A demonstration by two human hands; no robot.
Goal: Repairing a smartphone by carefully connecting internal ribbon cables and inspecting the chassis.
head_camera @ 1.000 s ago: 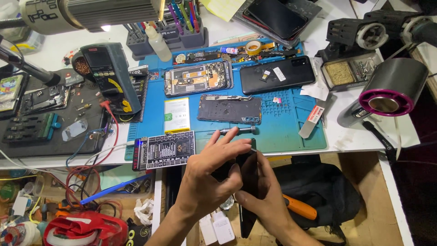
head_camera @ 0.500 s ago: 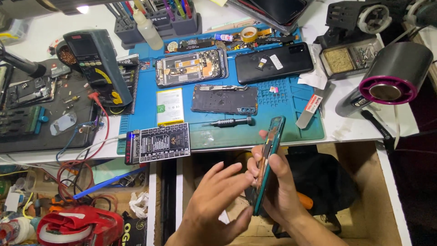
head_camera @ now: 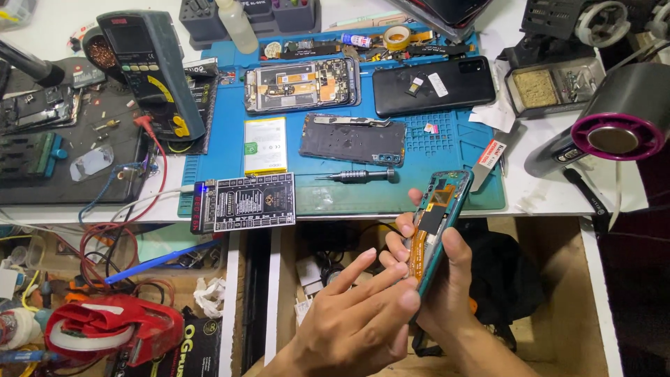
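1. The right hand (head_camera: pixel 447 293) grips an opened teal-framed phone (head_camera: pixel 438 222), held on edge and tilted, its upper end over the front edge of the blue work mat (head_camera: pixel 335 192). The thumb lies along one side of the frame and the fingers (head_camera: pixel 401 227) wrap the other side.
2. The left hand (head_camera: pixel 363 314) is held flat with fingers extended, closed on nothing; its fingertips rest against the lower part of the phone, beside an orange flex cable (head_camera: pixel 420 241) that runs down the exposed interior.
3. Both hands are positioned in front of the bench, above an open drawer (head_camera: pixel 558 307) containing a black bag (head_camera: pixel 513 272) (its contents cannot be made out).
4. On the mat, just beyond the held phone, lies a screwdriver (head_camera: pixel 356 174), pointing left.
5. Behind the screwdriver rests a dark phone back panel (head_camera: pixel 352 138); to its left lies a white battery (head_camera: pixel 265 144).
6. Further back sit a disassembled phone with exposed circuit boards (head_camera: pixel 301 84) and a black phone (head_camera: pixel 433 85), side by side.
7. A black board with white printing (head_camera: pixel 244 202) sits at the front-left corner of the mat.
8. A multimeter (head_camera: pixel 150 70) leans at the left edge of the mat, with a red lead (head_camera: pixel 157 160) trailing down from it.
9. A grey cylinder with a magenta ring (head_camera: pixel 614 122) lies on the right of the bench.
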